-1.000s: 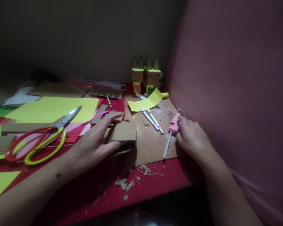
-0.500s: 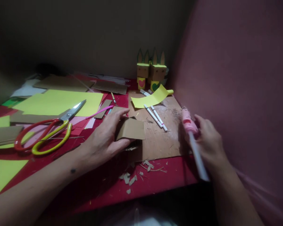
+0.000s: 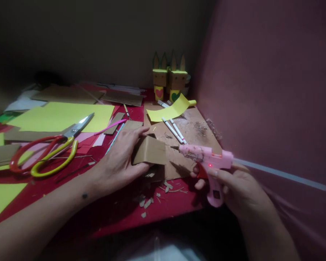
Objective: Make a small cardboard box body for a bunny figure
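Note:
My left hand [image 3: 123, 154] is closed around a small folded cardboard piece [image 3: 150, 151], thumb below and fingers behind it. In my right hand [image 3: 233, 181] is a pink glue gun [image 3: 203, 156] with its red light lit and a long glue stick [image 3: 282, 173] sticking out of the back. Its nozzle points left, close to the cardboard but apart from it. My fingers are around the handle near the red trigger [image 3: 201, 171]. Beneath lies a wooden board [image 3: 176, 172].
Scissors [image 3: 70, 136] with red and yellow handles lie at left on yellow paper [image 3: 57, 112]. White markers [image 3: 172, 130] and a curled yellow strip [image 3: 170, 112] rest on the board. Two cardboard figures [image 3: 170, 78] stand behind. Scraps [image 3: 146, 203] litter the red table [image 3: 119, 217].
My right hand has lifted the glue gun and turned it from pointing away to pointing left, nearer the cardboard. My left hand keeps its hold. The view has shifted slightly.

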